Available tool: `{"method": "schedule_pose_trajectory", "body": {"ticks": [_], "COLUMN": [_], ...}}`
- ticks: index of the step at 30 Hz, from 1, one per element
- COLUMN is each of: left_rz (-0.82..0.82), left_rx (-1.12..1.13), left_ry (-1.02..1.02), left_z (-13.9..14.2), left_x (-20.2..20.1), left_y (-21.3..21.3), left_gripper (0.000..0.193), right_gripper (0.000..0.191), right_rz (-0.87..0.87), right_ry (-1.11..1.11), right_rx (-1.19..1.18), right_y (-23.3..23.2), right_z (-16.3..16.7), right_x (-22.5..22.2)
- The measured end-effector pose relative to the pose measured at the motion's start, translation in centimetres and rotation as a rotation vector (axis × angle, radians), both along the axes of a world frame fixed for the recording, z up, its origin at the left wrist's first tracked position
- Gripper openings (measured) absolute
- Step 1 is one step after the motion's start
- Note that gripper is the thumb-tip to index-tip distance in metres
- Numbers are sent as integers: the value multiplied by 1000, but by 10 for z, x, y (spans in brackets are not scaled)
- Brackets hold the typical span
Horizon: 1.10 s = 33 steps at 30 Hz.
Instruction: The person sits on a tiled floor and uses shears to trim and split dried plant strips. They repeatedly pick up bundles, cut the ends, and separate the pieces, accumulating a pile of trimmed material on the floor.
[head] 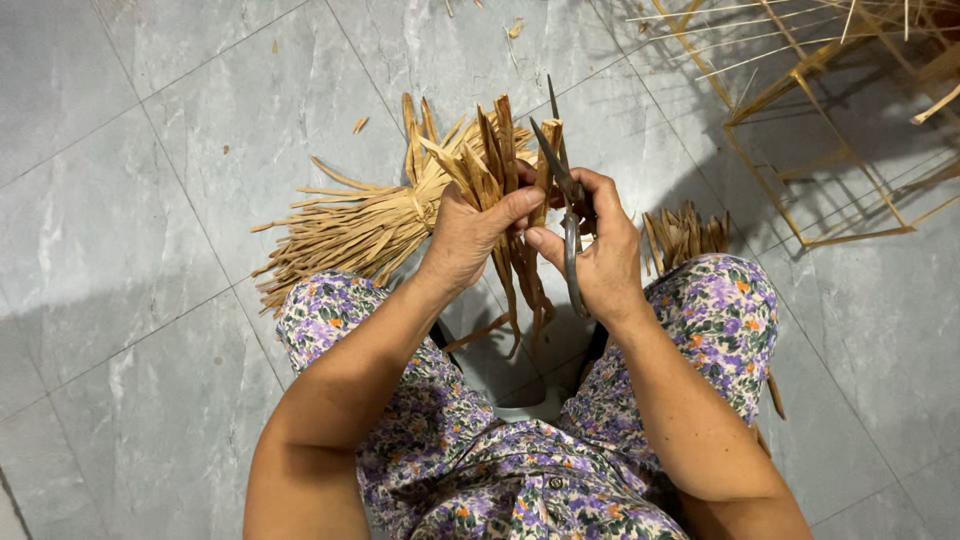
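While the left hand (468, 238) clenches 1 bunch of dried leaf strips (500, 170), the right hand (598, 250) grips 1 pair of scissors (565, 190), blades touching it. 2 strip piles (370, 225) flank both hands on the tiled floor (130, 200).

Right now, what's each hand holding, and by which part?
The left hand grips a bunch of dry straw-coloured strips around its middle. The right hand holds scissors by the handles, blades pointing up.
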<state>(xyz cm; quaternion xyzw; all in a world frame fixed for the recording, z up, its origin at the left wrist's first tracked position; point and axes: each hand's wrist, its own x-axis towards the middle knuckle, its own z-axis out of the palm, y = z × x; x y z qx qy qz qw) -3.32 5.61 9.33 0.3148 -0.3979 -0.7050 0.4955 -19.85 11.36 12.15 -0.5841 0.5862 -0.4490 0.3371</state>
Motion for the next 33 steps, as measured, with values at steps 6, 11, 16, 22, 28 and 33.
{"method": "schedule_pose_trajectory", "body": {"ticks": [6, 11, 16, 22, 28, 33], "left_rz": [31, 34, 29, 39, 14, -74], "left_rx": [-37, -53, -63, -56, -62, -30], "left_ry": [-24, -30, -32, -33, -37, -15], "left_z": [1, 2, 2, 2, 3, 3], "left_x": [1, 4, 4, 7, 11, 16], "left_y": [1, 2, 1, 3, 1, 2], "left_gripper": [24, 21, 20, 21, 24, 26], "right_gripper": [64, 57, 49, 42, 41, 45], "right_rz": [23, -18, -8, -22, -141, 18], "right_ry": [-24, -69, -154, -184, -134, -301], "right_rx": [-29, 66, 19, 61, 215, -48], "right_y": [1, 1, -2, 0, -5, -9], "right_z": [-1, -7, -11, -12, -20, -27], "right_x": [1, 3, 4, 8, 5, 0]}}
